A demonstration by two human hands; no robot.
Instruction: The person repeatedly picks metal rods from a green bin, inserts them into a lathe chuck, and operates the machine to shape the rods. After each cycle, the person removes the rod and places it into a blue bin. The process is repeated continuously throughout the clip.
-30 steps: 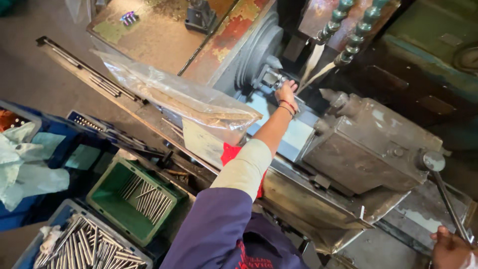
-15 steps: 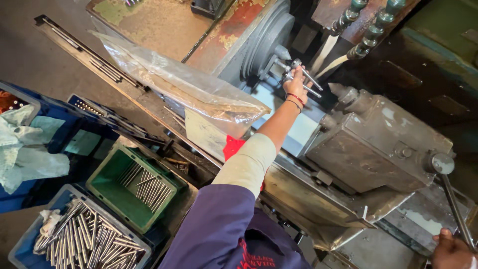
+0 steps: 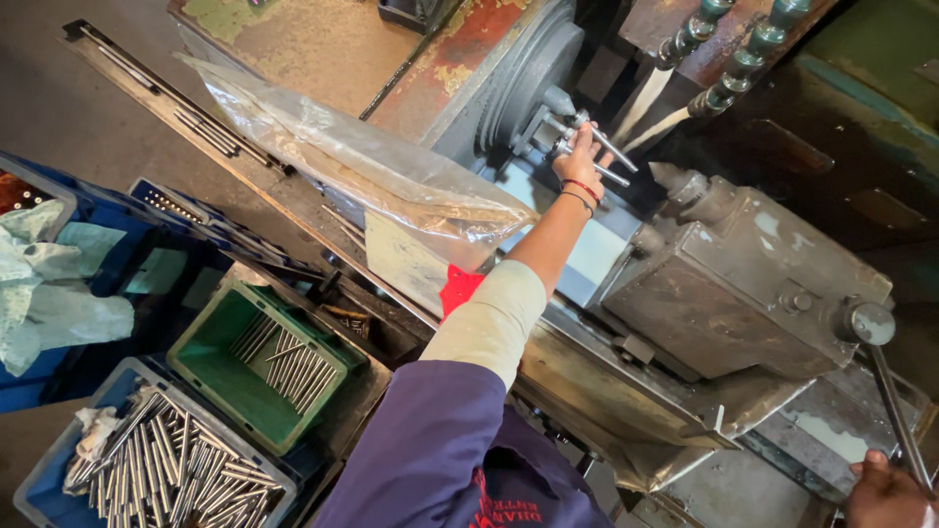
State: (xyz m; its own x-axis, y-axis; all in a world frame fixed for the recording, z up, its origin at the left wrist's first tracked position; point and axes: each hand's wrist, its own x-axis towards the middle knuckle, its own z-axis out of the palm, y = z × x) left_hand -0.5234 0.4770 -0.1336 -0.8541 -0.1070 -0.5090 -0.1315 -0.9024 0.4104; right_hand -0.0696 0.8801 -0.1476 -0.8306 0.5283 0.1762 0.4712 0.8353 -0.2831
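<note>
Landmark: lathe chuck [image 3: 528, 83].
Left hand [image 3: 579, 156]: at the chuck face, fingers closed around a steel rod [image 3: 614, 149] that projects from the chuck.
Right hand [image 3: 885, 494]: far from the chuck, gripping the long lever [image 3: 895, 416].
Progress: rod appears at the loading stage; seating unconfirmed, no cutting visible.
Stock: green bin [image 3: 259, 362] and blue crate [image 3: 156, 460], well away from the chuck, hold more rods.

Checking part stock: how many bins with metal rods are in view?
2. A green bin left of the person's sleeve holds a few rods; a blue bin at the bottom-left corner holds many. The blue crates further left show cloth, and any rods inside would be hidden.
</note>
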